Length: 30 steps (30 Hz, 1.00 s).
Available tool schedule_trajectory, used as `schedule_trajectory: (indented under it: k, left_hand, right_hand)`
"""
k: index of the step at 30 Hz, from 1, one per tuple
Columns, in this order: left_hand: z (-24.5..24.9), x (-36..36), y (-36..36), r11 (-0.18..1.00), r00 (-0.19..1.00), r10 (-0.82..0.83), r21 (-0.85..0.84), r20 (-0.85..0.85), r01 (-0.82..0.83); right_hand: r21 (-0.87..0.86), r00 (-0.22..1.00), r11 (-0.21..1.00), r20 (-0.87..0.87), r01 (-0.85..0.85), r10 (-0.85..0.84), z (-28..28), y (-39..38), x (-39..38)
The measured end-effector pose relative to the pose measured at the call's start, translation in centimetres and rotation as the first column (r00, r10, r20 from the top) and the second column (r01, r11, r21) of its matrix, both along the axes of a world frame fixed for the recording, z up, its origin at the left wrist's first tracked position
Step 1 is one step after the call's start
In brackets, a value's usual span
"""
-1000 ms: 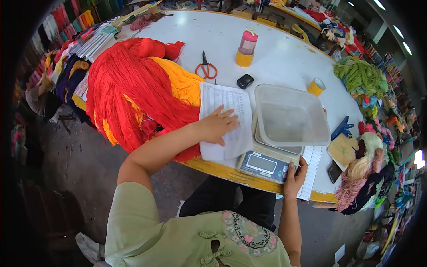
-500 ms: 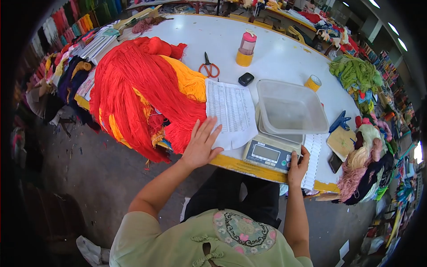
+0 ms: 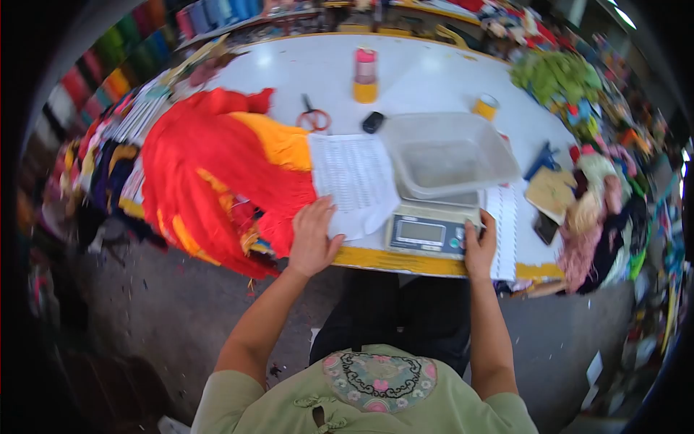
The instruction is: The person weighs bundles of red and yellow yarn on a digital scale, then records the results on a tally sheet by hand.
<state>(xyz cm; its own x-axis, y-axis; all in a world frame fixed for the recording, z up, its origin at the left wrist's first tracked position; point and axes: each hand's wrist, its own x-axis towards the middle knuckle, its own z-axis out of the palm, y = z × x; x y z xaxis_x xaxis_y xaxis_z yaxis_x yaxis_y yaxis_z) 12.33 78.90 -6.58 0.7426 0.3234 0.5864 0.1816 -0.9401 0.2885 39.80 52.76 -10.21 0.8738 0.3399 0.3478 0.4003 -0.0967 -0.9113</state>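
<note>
Right before you, the scale (image 3: 426,233) sits at the table's (image 3: 426,72) near edge, tub (image 3: 447,155) on top. The paper sheet (image 3: 353,181) lies just left, the yarn heap (image 3: 217,173) further left, and the scissors (image 3: 312,116) behind the sheet.

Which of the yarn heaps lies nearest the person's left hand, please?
The big red and orange heap, right beside the left hand; the green heap and the pink and cream heap lie far off to the right.

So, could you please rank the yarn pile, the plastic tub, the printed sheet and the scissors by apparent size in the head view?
1. yarn pile
2-3. plastic tub and printed sheet, too alike to rank
4. scissors
</note>
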Motion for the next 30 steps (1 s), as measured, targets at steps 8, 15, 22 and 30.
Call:
schedule_trajectory:
  k: [8, 15, 22, 30]
  left_hand:
    - [-0.5, 0.9, -0.1, 0.995, 0.999, 0.004, 0.098, -0.054, 0.001]
    - [-0.2, 1.6, -0.7, 0.994, 0.994, 0.032, 0.106, -0.104, -0.021]
    - [-0.1, 1.3, -1.0, 0.995, 0.991, 0.082, 0.066, -0.102, -0.076]
    - [0.6, 1.1, -0.8, 0.995, 0.99, 0.101, 0.019, -0.102, -0.1]
  right_hand:
    - [-0.092, 0.997, 0.995, -0.076, 0.025, -0.032, 2.8, -0.3, -1.0]
    - [-0.149, 0.998, 0.988, 0.038, 0.045, -0.04, 2.2, -0.8, -0.3]
    - [-0.054, 0.997, 0.999, 0.078, 0.001, 0.003, 2.1, -0.5, -1.0]
    - [-0.323, 0.866, 0.891, 0.48, 0.321, -0.138, 3.9, -5.2, 8.9]
